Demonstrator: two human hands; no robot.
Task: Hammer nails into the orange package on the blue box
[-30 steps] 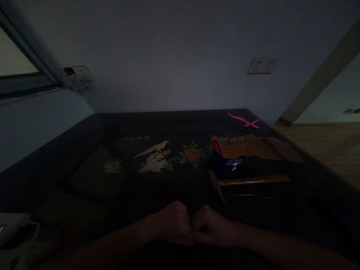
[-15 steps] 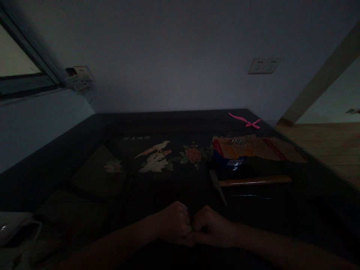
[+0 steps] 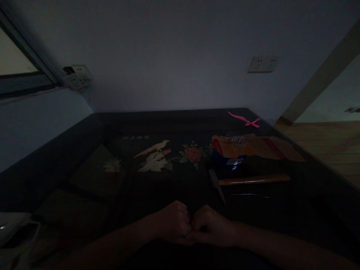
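The scene is very dark. My left hand [image 3: 174, 223] and my right hand [image 3: 210, 226] are both curled into fists, knuckles touching, low over a black table [image 3: 168, 123] near its front edge. Whatever they pinch between them is hidden. Just beyond my right hand lies a tool with a wooden handle [image 3: 253, 180] and a pale metal head [image 3: 216, 183]. A thin dark metal rod [image 3: 249, 195] lies beside it.
An orange printed packet [image 3: 253, 147] rests over a blue tin [image 3: 229, 161] at the right. A pink ribbon [image 3: 244, 120] lies at the far right corner. Bird and flower inlay [image 3: 165, 155] decorates the tabletop. White cloth [image 3: 14, 225] sits at the left; wall sockets [image 3: 263, 63] behind.
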